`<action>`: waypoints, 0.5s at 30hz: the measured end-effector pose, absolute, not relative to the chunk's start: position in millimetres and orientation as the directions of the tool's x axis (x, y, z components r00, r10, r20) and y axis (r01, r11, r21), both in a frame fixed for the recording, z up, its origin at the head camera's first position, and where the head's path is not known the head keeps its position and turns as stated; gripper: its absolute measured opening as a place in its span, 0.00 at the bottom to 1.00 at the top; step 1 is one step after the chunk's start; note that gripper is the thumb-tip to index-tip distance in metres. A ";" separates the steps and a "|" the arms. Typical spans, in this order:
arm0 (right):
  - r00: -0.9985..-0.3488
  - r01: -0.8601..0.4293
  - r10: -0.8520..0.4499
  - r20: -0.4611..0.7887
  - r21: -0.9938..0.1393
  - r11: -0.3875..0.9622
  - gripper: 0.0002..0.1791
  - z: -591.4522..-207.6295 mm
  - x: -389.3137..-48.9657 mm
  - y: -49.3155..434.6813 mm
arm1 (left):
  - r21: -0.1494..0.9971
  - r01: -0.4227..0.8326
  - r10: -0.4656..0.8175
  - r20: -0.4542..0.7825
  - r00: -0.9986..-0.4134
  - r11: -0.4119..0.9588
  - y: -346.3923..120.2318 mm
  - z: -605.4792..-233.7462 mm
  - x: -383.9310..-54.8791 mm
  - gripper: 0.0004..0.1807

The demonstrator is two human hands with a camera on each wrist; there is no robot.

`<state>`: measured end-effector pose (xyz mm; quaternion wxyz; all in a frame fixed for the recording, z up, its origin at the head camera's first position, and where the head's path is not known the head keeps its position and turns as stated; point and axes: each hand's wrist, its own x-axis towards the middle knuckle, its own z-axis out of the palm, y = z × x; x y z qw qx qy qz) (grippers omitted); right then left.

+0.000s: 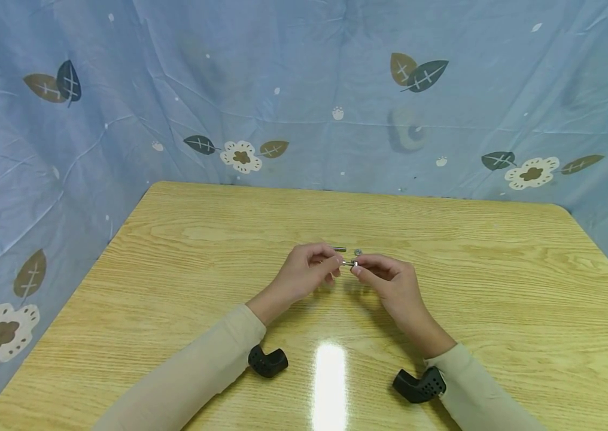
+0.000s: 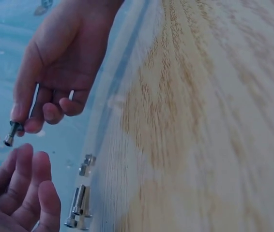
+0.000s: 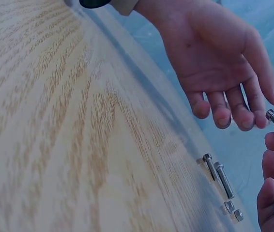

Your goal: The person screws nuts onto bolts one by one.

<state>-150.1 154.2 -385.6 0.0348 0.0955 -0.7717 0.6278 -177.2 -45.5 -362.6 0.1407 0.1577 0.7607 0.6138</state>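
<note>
My right hand [image 1: 392, 284] pinches a small silver socket-head bolt [image 1: 348, 263] between thumb and fingertips. The bolt's head [image 2: 8, 140] points toward my left hand [image 1: 312, 269]. A wider piece at the right fingertips looks like a nut, but it is too small to be sure. In the right wrist view, the left thumb and index finger stand slightly apart on either side of the bolt head [image 3: 271, 114], other fingers loosely bent. Behind the hands lie two loose bolts [image 3: 225, 181] and two nuts [image 3: 229, 207], partly hidden in the head view.
The wood-grain table [image 1: 218, 221] carries a bright light reflection near its front. A blue patterned cloth [image 1: 304, 90] hangs behind and beside it. Each wrist wears a black band-like device, one on the left [image 1: 268, 361] and one on the right [image 1: 419, 386].
</note>
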 end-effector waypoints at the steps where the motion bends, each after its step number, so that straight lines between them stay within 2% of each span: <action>1: -0.979 -0.193 -0.103 0.176 -0.962 0.194 0.15 -385.6 -150.2 154.2 | 0.976 0.067 0.411 -0.024 -0.911 0.206 -45.2 -362.2 -176.9 0.13; 15: -0.978 -0.197 -0.107 0.179 -0.961 0.196 0.15 -386.8 -150.9 154.7 | 0.975 0.110 0.443 0.012 -0.896 0.195 -46.0 -361.8 -176.1 0.10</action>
